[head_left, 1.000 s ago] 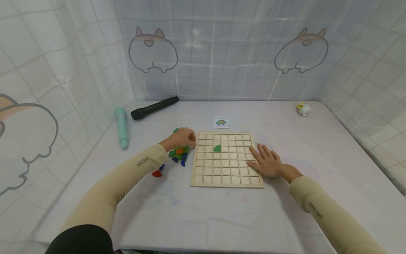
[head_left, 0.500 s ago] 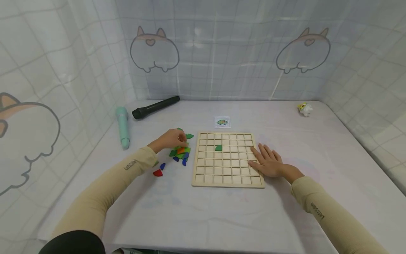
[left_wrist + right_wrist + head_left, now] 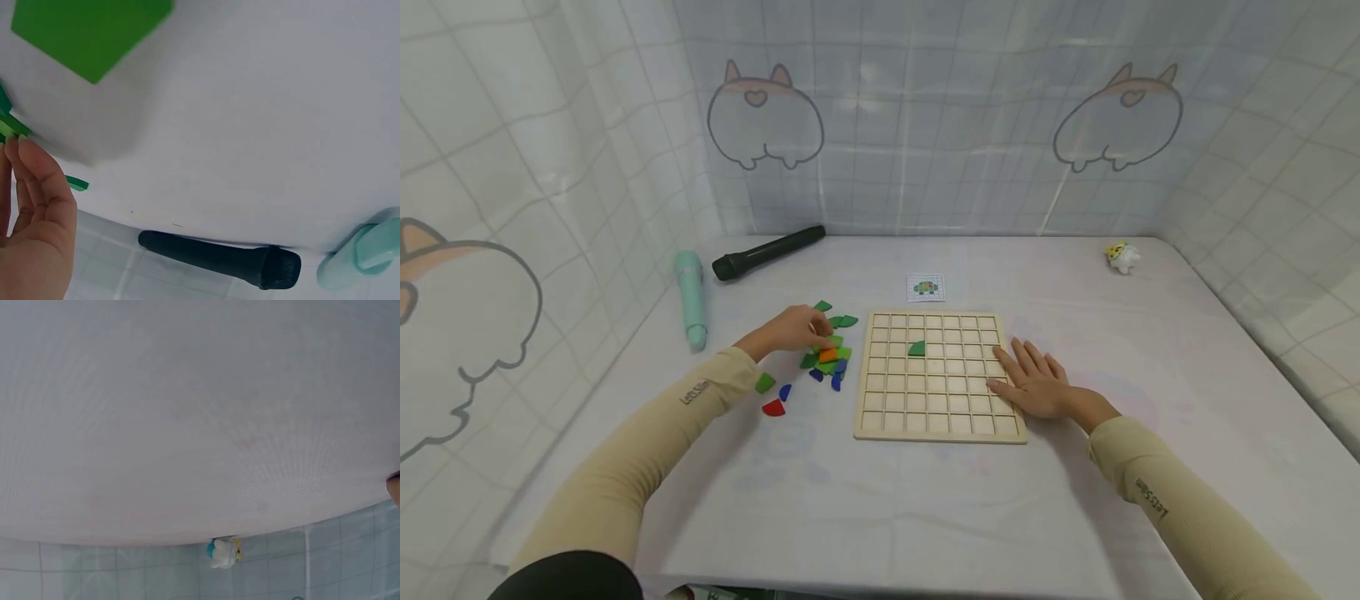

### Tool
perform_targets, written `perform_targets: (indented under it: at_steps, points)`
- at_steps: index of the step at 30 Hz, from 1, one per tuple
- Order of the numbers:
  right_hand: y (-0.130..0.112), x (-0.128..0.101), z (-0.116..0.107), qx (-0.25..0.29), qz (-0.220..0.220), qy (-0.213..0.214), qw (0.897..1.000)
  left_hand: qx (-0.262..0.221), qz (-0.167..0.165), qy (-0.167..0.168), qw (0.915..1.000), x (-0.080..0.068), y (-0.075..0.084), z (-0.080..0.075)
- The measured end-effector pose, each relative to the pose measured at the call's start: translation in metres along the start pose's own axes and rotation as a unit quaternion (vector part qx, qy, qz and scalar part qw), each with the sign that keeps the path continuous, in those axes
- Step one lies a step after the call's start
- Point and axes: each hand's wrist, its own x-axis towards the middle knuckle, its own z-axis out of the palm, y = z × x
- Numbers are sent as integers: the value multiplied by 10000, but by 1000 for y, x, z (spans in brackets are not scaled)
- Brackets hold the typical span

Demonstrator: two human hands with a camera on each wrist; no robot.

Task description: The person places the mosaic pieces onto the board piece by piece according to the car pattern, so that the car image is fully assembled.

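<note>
My left hand [image 3: 795,327] is over a pile of flat coloured pieces, left of the wooden grid board [image 3: 936,435]. In the left wrist view its thumb and fingertips come together at a light green piece [image 3: 14,127], pinching it at the edge of the pile. An orange piece [image 3: 827,356] and blue pieces [image 3: 837,382] lie just below the fingers. On the board, a dark green quarter-round piece [image 3: 917,349] sits in one cell. My right hand [image 3: 1036,383] rests spread over the board's right edge; the right wrist view barely catches it.
Behind the board lies a small picture card [image 3: 926,287]. A black microphone [image 3: 768,252] and a mint green one [image 3: 691,300] are at the back left. A small white and yellow toy [image 3: 1122,257] stands back right. A red piece [image 3: 773,407] lies nearer the front.
The left hand has drawn back leftward from the board's edge to the pile, uncovering green pieces behind it and one near the wrist. The right hand has stayed on the board.
</note>
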Motion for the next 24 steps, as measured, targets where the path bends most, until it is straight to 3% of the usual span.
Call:
perform_targets:
  at_steps: [7, 24]
  points:
    - [0, -1, 0, -51, 5, 30, 10000, -61, 84, -111, 9999, -2, -4, -1]
    - [-1, 0, 1, -43, -5, 43, 10000, -86, 305, 75, 9995, -5, -7, 2]
